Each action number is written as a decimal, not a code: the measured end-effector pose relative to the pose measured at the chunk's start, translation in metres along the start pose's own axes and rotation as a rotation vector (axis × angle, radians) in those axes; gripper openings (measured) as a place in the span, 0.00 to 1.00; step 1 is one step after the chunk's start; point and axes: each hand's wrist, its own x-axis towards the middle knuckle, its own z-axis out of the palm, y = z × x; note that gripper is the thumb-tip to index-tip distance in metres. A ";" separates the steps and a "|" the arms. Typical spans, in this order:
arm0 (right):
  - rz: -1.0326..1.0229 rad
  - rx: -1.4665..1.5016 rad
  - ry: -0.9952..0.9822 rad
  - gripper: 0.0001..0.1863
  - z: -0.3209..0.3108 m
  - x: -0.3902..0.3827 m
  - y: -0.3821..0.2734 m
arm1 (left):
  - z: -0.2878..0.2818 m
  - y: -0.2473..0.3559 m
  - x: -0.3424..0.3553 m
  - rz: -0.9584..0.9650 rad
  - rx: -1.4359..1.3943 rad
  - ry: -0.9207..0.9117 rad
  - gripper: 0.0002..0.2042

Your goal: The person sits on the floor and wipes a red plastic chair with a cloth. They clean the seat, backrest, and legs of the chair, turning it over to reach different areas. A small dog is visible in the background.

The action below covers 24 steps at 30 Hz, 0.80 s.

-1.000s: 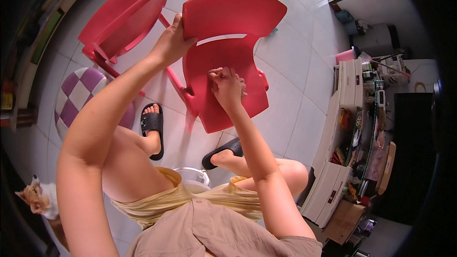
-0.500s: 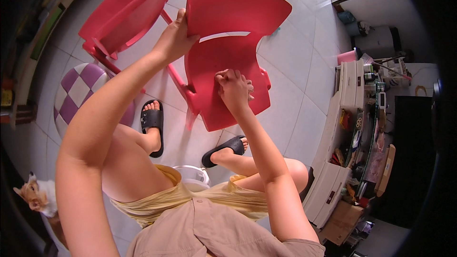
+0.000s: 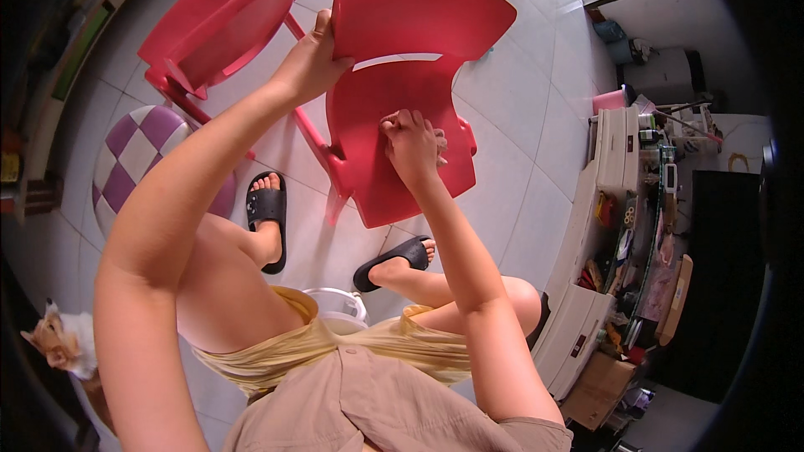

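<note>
A red plastic chair [image 3: 373,176] stands in front of me, its curved backrest at the far side. My left hand [image 3: 314,59] is wrapped round the left edge of the backrest, thumb on the near face. Pressed down on the middle of the seat is my right hand [image 3: 410,144], its fingers curled over a crumpled pale cloth [image 3: 440,147]. Most of the cloth is hidden under the palm, and only a bunched bit shows at the right of the fingers.
A second red chair [image 3: 222,29] stands at the far left, near a purple-and-white checked stool [image 3: 138,151]. Between my legs is a white bucket [image 3: 339,305]. A dog [image 3: 67,339] is at the lower left. White drawers [image 3: 578,326] and cluttered shelves line the right.
My right hand has slid slightly away from me over the seat with the cloth. My left hand keeps its hold on the backrest. The dog's head has turned or lowered a little.
</note>
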 end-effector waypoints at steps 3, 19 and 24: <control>0.027 -0.085 0.036 0.12 0.012 0.021 0.002 | 0.000 0.003 -0.001 -0.014 0.020 -0.002 0.26; 0.093 -0.041 0.109 0.13 0.018 0.031 0.002 | 0.000 0.008 0.000 -0.032 -0.016 -0.035 0.28; 0.079 -0.010 0.122 0.12 0.021 0.030 0.001 | -0.003 0.007 -0.001 -0.059 -0.039 -0.025 0.28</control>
